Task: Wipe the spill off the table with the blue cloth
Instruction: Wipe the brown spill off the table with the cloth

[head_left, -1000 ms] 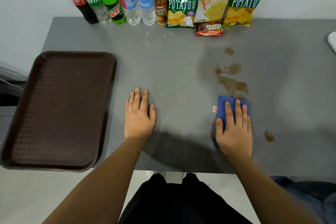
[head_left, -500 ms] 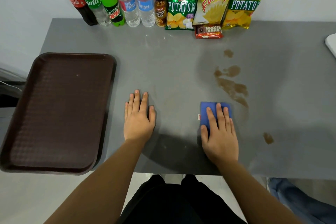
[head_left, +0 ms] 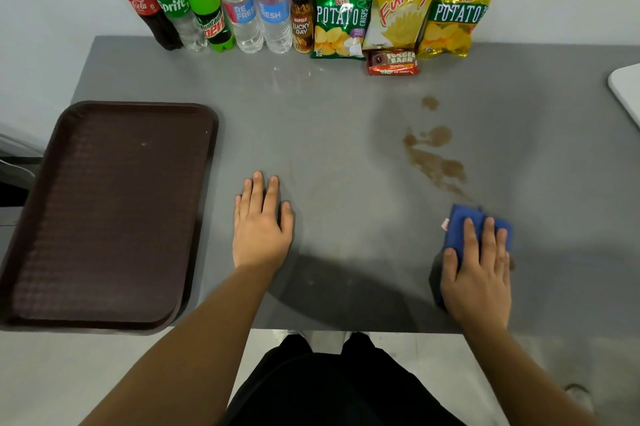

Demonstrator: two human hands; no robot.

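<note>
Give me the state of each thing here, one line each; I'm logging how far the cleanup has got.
Spill: brown patches, unwiped.
Blue cloth: folded, flat on the table, under the right hand.
Right hand: pressed flat on the cloth.
Left hand: flat on the table, holding nothing.
Tray: empty, overhanging the table's near edge.
Bottles: upright, capped.
Snack bags: sealed, leaning on the wall.

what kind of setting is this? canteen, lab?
Probably a staged snack counter or canteen-style test table, not a real kitchen. A gray table against a bare wall holds a neat row of drink bottles and crisp bags, with an empty brown cafeteria tray alongside.
</note>
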